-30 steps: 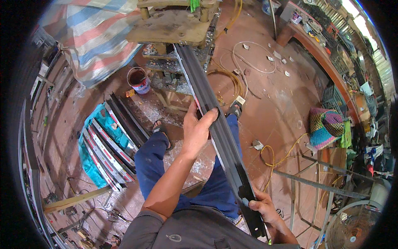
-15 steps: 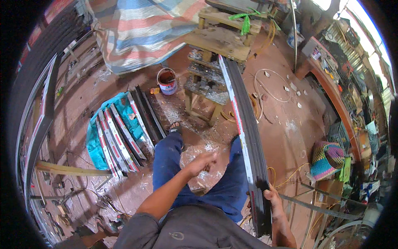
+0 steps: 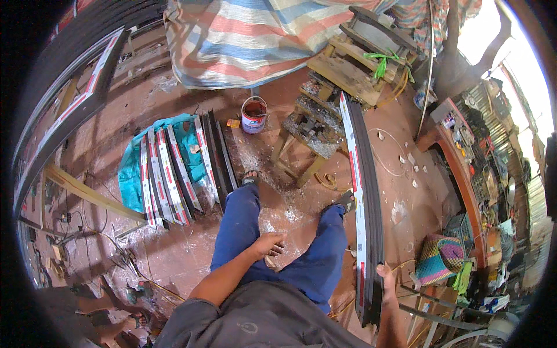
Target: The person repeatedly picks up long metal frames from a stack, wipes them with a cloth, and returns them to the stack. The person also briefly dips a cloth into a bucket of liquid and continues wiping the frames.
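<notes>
On my right, a long dark profile bar [image 3: 368, 232] with white and red film along one face reaches from beside my hip to the edge of the wooden stand. My right hand [image 3: 387, 279] grips its near end, thumb over the dark side; the other fingers are mostly hidden behind it. Over my lap, my left hand [image 3: 270, 244] hangs with loose, slightly bent fingers and holds nothing. Several shorter bars [image 3: 168, 177] with similar film lie side by side on a teal cloth [image 3: 130, 182] to the left of my legs.
A paint bucket [image 3: 253, 123] stands ahead, near the striped tarp [image 3: 249, 35]. The stepped wooden stand [image 3: 313, 130] is ahead right. Long frames [image 3: 75, 107] line the left side. A woven basket [image 3: 439, 261] and cluttered shelves are at right; another person's limbs [image 3: 116, 316] show lower left.
The bar's far end has shifted right relative to the wooden stand, still in my right hand. My left hand has drawn back slightly toward my left thigh. The whole view has turned a little.
</notes>
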`<state>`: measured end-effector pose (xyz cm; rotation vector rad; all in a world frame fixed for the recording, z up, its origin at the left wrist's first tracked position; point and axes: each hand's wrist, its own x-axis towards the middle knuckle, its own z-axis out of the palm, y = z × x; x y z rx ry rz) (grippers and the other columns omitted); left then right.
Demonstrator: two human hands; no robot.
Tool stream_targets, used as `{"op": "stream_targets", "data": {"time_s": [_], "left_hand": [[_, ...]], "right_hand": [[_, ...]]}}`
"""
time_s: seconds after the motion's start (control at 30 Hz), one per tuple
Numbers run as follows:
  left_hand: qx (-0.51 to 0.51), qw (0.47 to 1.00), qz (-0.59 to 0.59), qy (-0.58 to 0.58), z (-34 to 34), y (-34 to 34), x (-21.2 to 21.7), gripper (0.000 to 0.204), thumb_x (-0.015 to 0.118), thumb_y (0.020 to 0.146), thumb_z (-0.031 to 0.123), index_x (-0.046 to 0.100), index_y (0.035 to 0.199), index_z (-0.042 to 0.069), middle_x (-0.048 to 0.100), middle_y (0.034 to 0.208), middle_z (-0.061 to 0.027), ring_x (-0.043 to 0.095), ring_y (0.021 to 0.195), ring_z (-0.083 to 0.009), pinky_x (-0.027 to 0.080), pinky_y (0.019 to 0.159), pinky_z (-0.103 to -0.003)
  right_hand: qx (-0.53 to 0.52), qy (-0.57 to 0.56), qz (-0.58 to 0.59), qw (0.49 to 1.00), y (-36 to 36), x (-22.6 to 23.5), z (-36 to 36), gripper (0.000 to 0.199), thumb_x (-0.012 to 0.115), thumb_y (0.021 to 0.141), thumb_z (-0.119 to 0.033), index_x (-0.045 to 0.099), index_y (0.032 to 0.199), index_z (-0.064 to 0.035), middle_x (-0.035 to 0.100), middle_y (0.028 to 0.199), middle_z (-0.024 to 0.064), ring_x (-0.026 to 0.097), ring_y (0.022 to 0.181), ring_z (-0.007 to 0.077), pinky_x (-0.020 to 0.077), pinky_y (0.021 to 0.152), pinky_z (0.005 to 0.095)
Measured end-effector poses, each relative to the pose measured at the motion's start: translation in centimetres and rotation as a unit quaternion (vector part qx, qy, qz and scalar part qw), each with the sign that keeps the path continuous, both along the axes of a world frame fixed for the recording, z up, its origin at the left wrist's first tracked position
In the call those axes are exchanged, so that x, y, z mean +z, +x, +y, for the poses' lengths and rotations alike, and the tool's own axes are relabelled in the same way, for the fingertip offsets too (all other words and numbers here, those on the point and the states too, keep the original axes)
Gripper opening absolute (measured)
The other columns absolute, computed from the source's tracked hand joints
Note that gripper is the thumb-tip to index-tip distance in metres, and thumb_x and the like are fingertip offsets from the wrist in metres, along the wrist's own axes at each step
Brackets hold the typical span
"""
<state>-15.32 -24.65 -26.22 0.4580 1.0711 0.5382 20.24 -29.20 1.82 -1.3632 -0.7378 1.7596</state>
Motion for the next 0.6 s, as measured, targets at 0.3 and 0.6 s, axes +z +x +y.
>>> {"op": "stream_targets", "data": {"time_s": [0.3,0.6], "left_hand": [[-0.054,0.995,0.026,0.078,-0.7,0.2,0.4,0.072,0.069,0.097,0.062,0.063,0.139,0.004,0.068,0.112,-0.0120,0.066,0.087,-0.0195,0.053,0.070,-0.035],[-0.175,0.944,-0.191,0.206,-4.8,5.2,10.0,0.081,0.063,0.099,0.065,0.047,0.156,0.009,0.066,0.132,-0.0094,0.065,0.109,-0.0195,0.053,0.091,-0.035]], "right_hand": [[0.031,-0.006,-0.097,0.995,2.3,-0.6,-9.7,0.066,0.069,0.088,-0.042,0.057,0.137,-0.0005,0.072,0.101,0.0116,0.072,0.078,0.0233,0.0610,0.067,0.0339],[0.191,-0.029,-0.101,0.976,-3.8,-2.1,-3.9,0.069,0.068,0.084,-0.022,0.051,0.148,-0.0012,0.072,0.111,0.0159,0.073,0.089,0.0242,0.0618,0.074,0.0362]]}}
